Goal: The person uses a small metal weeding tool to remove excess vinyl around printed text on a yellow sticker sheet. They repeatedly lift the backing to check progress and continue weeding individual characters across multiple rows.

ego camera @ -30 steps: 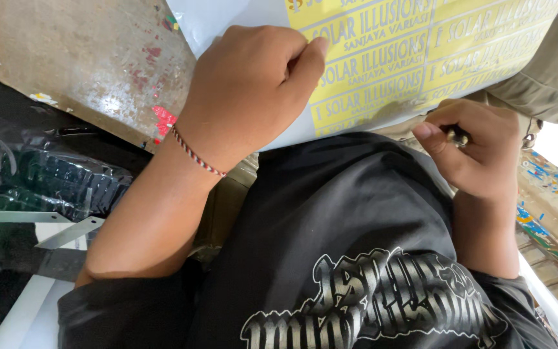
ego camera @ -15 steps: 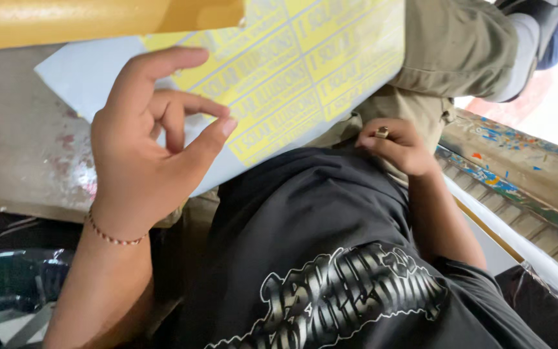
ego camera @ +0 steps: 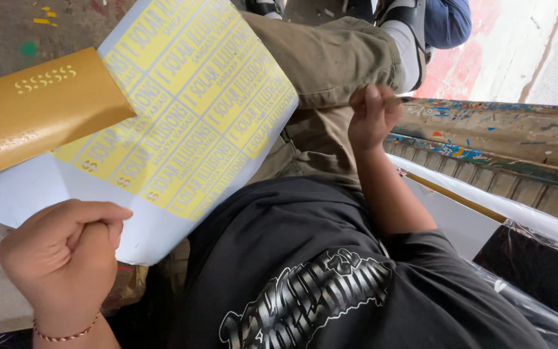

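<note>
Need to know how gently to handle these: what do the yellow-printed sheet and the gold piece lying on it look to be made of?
Yellow-printed sheet: thin white paper or sticker film, smooth; it bends where the left hand grips its edge. Gold piece: stiffer card or film, satin metallic sheen, small cut-out shapes.

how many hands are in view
2. The left hand is at lower left, closed at the edge of the white sheet with yellow labels. The right hand is at upper centre, above the khaki trousers, pinching something small.
</note>
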